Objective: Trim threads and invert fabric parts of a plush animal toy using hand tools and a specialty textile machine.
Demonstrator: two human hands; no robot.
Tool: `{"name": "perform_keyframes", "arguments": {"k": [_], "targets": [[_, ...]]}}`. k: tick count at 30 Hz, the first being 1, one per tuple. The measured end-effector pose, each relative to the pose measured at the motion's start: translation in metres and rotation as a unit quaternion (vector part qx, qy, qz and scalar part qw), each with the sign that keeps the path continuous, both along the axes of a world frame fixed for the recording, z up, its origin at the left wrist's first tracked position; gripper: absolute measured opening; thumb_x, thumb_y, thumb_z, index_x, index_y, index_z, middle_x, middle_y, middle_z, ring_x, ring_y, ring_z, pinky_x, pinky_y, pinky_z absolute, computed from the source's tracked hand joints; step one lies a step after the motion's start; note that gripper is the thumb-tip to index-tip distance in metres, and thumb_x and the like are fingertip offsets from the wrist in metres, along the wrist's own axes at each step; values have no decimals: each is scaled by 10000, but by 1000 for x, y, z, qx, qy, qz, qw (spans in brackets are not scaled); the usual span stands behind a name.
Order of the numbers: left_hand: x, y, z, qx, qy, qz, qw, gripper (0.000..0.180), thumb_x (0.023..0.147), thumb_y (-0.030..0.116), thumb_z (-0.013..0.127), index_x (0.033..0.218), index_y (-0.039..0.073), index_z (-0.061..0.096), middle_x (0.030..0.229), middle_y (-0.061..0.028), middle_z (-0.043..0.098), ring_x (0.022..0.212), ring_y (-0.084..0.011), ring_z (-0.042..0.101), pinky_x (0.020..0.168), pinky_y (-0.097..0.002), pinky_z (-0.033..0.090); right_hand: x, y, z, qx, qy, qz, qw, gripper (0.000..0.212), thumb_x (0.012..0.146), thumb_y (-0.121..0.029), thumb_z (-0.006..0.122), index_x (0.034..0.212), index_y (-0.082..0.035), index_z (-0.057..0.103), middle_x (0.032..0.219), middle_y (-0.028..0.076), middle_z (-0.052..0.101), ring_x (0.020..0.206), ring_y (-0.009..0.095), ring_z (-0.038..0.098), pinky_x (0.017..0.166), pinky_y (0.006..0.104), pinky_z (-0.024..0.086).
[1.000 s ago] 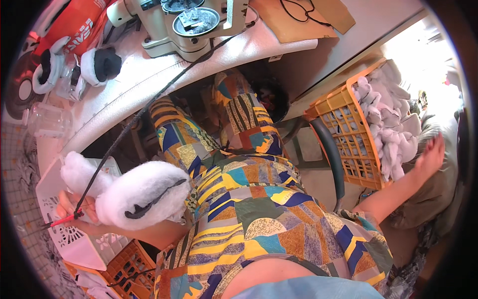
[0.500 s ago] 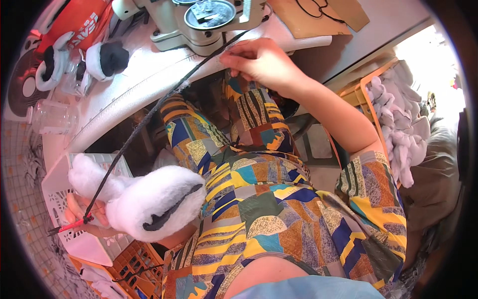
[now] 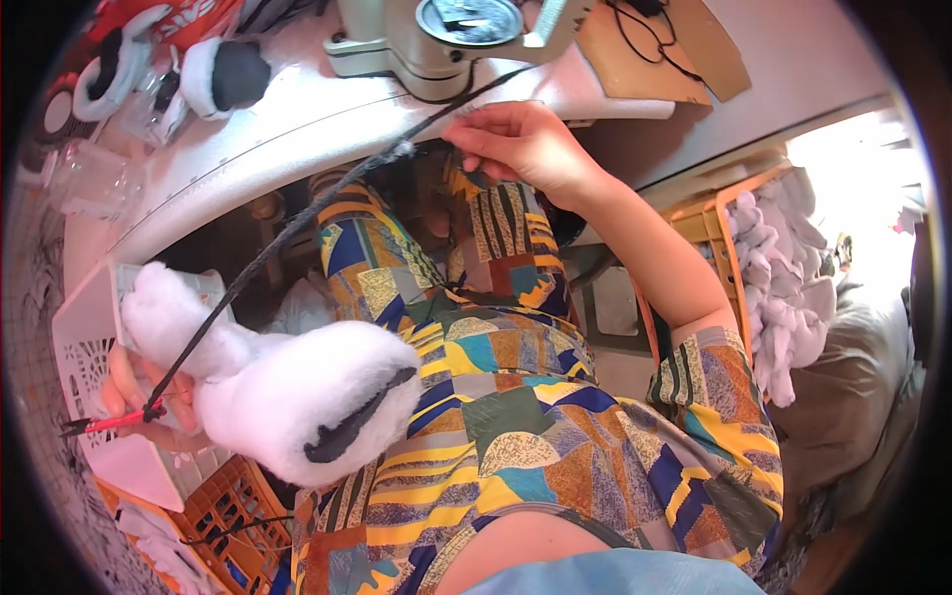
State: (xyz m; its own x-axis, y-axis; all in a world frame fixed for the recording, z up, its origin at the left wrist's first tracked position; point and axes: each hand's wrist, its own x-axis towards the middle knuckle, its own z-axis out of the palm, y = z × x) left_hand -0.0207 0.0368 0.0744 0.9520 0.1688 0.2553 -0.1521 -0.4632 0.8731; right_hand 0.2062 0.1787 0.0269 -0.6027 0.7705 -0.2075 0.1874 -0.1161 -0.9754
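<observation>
My left hand (image 3: pixel 149 402), at the left, is closed around a white fluffy fleece piece (image 3: pixel 307 397) with a dark lengthwise slit. A slim red tool with dark pointed ends (image 3: pixel 111 420) also lies across its fingers; its exact kind is unclear. A black cord (image 3: pixel 260 268) is tied to the tool and stretches up to the sewing machine (image 3: pixel 421 55). My right hand (image 3: pixel 526 147) is raised near the table edge in front of the machine, thumb and fingers pinched together just below the cord. Whatever sits in the pinch is too small to see.
Finished-looking white and black fluffy pieces (image 3: pixel 226 77) and a clear plastic jar (image 3: pixel 99 183) stand on the white table at left. Beside me are a white basket (image 3: pixel 84 347), an orange crate (image 3: pixel 233 511) and, at right, an orange basket (image 3: pixel 729 228) of pale fabric pieces.
The view has shifted, with the machine now higher and further right. My left hand keeps the fleece piece and red tool; my right hand stays pinched near the table edge.
</observation>
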Motion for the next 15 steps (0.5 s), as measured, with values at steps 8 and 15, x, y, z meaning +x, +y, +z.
{"name": "perform_keyframes", "arguments": {"k": [8,15], "targets": [[8,-12,7,-128,158,219,954,98,736,37,566,706,-33,503,634,-171,503,592,-320,522,507,-410,401,66,39,-74,-144,-89,-2,986,190,906,-213,555,933,-33,610,750,6,609,561,39,509,508,163,380],[5,-9,-6,-156,148,194,957,79,701,30,605,736,-22,556,673,-136,556,552,-274,538,504,-350,432,154,79,-142,-341,-76,-165,923,192,910,-180,545,986,-10,590,849,63,648,638,64,589,472,156,430]]}}
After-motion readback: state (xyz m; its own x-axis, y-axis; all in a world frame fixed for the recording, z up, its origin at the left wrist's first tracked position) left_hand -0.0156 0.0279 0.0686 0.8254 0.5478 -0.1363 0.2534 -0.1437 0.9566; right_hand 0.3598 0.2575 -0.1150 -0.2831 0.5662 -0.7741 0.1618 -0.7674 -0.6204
